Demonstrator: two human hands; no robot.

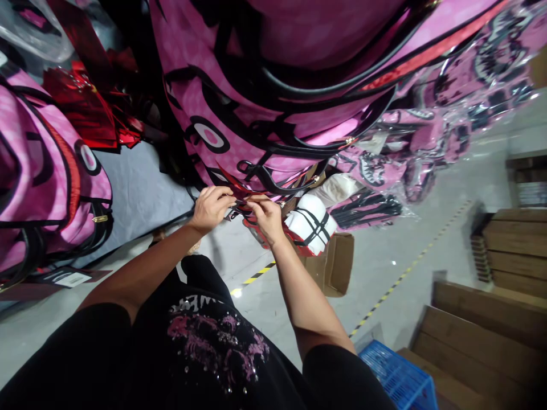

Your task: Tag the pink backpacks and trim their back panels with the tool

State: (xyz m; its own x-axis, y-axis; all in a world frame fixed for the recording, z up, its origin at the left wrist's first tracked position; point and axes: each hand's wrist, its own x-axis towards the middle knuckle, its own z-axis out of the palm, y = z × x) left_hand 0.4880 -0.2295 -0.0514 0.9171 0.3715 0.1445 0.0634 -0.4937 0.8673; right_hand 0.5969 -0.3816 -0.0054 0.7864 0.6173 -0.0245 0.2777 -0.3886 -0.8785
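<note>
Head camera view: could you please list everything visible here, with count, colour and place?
Bags: several, pink with black trim, piled top centre and left.
Wrapped bags: several, pink in clear plastic, upper right.
Red pieces: a pile, shiny red, upper left.
White bundle: one, white with black straps, centre.
Carton: one, brown, below the bundle.
Crate: one, blue, bottom right.
Boards: several, brown, right.
Floor tape: yellow-black, on grey floor.
Left hand: pinching a strap at the bag's edge.
Right hand: pinching beside it.

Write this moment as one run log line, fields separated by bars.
left hand: pinching black strap | right hand: pinching same strap | pink bag: above hands | cardboard box: on floor
</note>
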